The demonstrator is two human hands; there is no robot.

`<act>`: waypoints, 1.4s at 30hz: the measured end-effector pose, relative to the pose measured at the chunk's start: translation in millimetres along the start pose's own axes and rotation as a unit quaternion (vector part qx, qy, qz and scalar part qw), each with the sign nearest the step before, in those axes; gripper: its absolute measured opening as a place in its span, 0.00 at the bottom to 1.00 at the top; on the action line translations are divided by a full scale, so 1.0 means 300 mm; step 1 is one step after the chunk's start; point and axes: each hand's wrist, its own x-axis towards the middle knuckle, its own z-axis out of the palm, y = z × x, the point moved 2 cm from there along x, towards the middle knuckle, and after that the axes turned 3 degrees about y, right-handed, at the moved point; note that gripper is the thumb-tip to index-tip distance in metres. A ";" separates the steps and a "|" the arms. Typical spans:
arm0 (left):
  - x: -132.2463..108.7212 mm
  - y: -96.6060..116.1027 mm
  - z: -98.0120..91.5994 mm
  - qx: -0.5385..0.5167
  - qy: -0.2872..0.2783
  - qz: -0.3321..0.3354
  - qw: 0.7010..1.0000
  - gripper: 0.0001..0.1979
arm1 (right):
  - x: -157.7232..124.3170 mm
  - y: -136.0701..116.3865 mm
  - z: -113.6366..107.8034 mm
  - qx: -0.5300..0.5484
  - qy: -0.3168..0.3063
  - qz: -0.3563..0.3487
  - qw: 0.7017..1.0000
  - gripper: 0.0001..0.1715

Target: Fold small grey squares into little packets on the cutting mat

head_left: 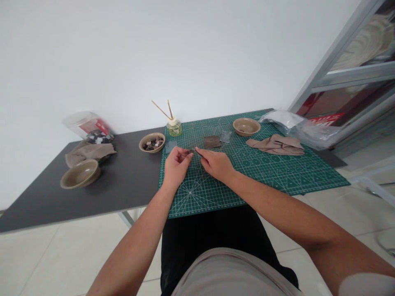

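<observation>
Fingertips of the left hand [176,164] and right hand [216,163] are closed narrowly on a small dark piece [194,151], held over the green cutting mat [277,172] at frame centre. A bowl of tiles [152,143] is seen just to the upper left.

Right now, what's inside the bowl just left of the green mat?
The bowl holds a heap of small pieces, mostly dark brown with a few pale ones. The heap covers the bottom of the bowl, so anything under it is hidden.
</observation>
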 end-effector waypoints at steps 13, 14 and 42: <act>0.008 -0.002 0.012 -0.020 -0.089 -0.020 0.996 0.08 | 0.006 0.018 -0.028 0.115 0.101 -0.029 0.988 0.19; 0.008 -0.003 0.014 -0.035 -0.093 -0.026 0.995 0.09 | 0.006 0.016 -0.025 0.115 0.093 -0.037 0.988 0.19; 0.006 -0.013 0.023 0.026 -0.145 -0.023 0.989 0.06 | 0.034 0.048 -0.021 0.271 -0.002 0.085 0.959 0.06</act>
